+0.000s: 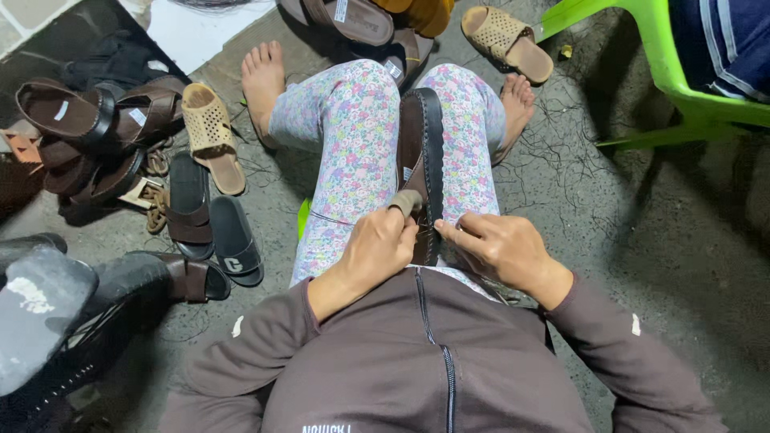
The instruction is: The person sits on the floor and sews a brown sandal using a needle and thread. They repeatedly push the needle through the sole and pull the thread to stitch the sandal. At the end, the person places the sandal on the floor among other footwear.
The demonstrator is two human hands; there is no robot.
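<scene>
The rough grey concrete floor (658, 240) fills most of your view, littered with loose dark thread. A bright green plastic chair (682, 88) stands at your upper right, well apart from your hands, with a dark blue striped cloth (726, 36) on its seat. To your left lies a heap of brown leather sandals (88, 128), with a pair of perforated tan slip-on sandals split between that heap (210, 136) and the far side by the chair (507, 42), and black slide sandals (212, 224) just below the heap. You sit in a brown zip-up jacket (417, 361) and floral-print leggings (353, 152), bare feet out on the floor.

Between your thighs, lying lengthwise along your lap with its toe pointing away from you, is the dark brown leather sandal with a black stitched sole edge (421, 152). Your left hand (377, 248) is curled closed against the near end of that sandal, its thumb wrapped in a tan fabric thumb guard (407, 202) pressed to the upper. Your right hand (501, 244) rests just beside the sole edge, fingers drawn together and pinched at the sandal's rim; whether a needle or thread sits in that pinch you cannot tell, it is too small to see.
</scene>
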